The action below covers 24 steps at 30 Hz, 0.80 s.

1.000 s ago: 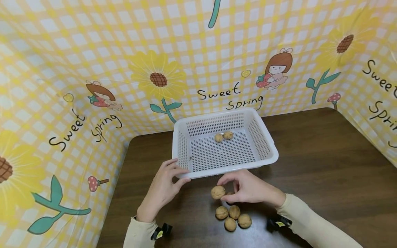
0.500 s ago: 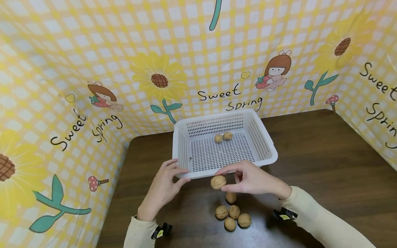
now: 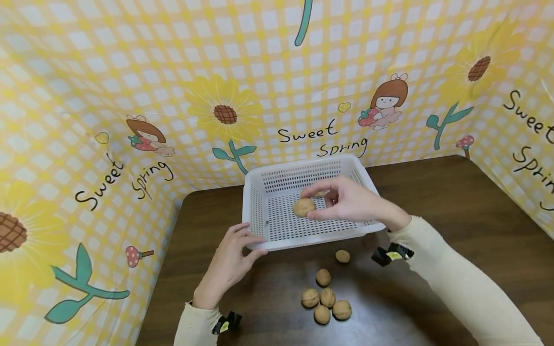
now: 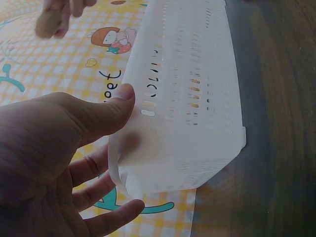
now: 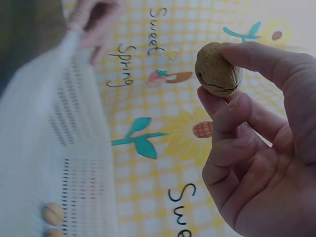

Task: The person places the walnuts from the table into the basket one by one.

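A white perforated plastic basket (image 3: 309, 239) stands on the dark wooden table. My left hand (image 3: 233, 259) grips its near left corner; in the left wrist view the thumb (image 4: 118, 106) lies on one side of the rim and the fingers reach to the other. Above the basket, my right hand (image 3: 352, 202) pinches a walnut (image 3: 304, 207) between thumb and fingertips. In the right wrist view that held walnut (image 5: 217, 69) shows a dark crack. Two walnuts lie inside the basket, one of them a pale walnut (image 5: 54, 214); the right hand mostly hides them in the head view.
Several loose walnuts (image 3: 327, 297) lie clustered on the table (image 3: 433, 230) in front of the basket. A single walnut (image 3: 343, 256) lies nearer the basket's front wall. A yellow checked cloth (image 3: 277, 86) hangs behind and at both sides.
My right hand has lifted the walnut from in front of the basket, forward over the rim. A table walnut near the basket has come into view. The left hand stays on the corner.
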Tool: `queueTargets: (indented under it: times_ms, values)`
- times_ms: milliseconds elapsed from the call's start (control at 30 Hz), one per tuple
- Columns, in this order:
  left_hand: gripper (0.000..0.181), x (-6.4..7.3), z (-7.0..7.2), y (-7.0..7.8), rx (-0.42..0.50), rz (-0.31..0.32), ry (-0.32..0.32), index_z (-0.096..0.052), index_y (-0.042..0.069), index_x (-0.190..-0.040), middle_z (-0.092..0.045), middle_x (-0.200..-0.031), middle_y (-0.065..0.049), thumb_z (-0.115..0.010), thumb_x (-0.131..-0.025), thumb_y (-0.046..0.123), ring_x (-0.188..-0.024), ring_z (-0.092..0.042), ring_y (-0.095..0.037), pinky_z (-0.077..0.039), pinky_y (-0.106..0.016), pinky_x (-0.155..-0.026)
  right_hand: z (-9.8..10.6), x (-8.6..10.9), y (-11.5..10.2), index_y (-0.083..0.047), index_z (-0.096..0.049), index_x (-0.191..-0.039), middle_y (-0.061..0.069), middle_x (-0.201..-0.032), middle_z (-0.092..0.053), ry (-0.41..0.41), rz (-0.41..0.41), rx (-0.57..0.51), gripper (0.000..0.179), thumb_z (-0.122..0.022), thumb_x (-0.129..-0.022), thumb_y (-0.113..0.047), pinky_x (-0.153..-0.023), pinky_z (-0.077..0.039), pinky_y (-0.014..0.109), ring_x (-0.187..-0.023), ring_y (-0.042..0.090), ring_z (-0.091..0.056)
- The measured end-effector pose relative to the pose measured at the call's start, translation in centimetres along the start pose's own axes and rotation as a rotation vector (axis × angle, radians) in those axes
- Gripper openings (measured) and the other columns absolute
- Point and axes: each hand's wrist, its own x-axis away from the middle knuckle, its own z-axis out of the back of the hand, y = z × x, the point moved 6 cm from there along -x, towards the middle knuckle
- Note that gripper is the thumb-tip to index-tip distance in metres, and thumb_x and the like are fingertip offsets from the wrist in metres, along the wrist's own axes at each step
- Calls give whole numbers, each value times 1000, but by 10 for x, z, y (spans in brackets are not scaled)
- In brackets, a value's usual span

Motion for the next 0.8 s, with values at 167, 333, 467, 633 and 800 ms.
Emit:
queueTargets:
  times_ms: [167,333,467,633,800]
  values:
    - [23,1,1,0,3,2,5,-85,15,-110,-78,-120,-9,-88,-88,22,-147,-50,-34,-51,-61,-113,13,-24,-12,-13,-75,-129,3,-75,-66,-47,-2,-50,41,-84,-90,-19,-52,-39,21,-54,6,-45]
    - [23,2,2,-1,11,2,4,-85,16,-110,-78,-120,-8,-88,-89,22,-147,-50,-34,-51,-61,-113,19,-48,-11,-9,-73,-133,9,-127,-75,-75,-15,-101,44,-82,-91,-18,-56,-47,21,-58,7,-55]
    - [22,2,2,1,7,2,10,-86,16,-109,-78,-120,-8,-88,-88,22,-147,-51,-34,-52,-60,-113,25,-67,-2,-9,-70,-138,7,-129,-76,-78,-52,-214,46,-79,-94,-16,-54,-45,22,-58,7,-51]
    - [22,1,2,2,2,-1,9,-85,15,-109,-78,-120,-8,-88,-88,22,-146,-51,-33,-52,-59,-113,32,-89,18,-14,-71,-138,-2,-114,-77,-38,-101,-285,44,-79,-95,-18,-55,-40,24,-56,10,-42]
    - [23,2,2,2,5,-5,6,-86,15,-109,-78,-118,-8,-89,-88,21,-146,-52,-34,-51,-58,-114,26,-107,56,-16,-68,-143,1,-116,-77,-19,-185,-314,50,-81,-95,-20,-53,-36,23,-55,9,-40]
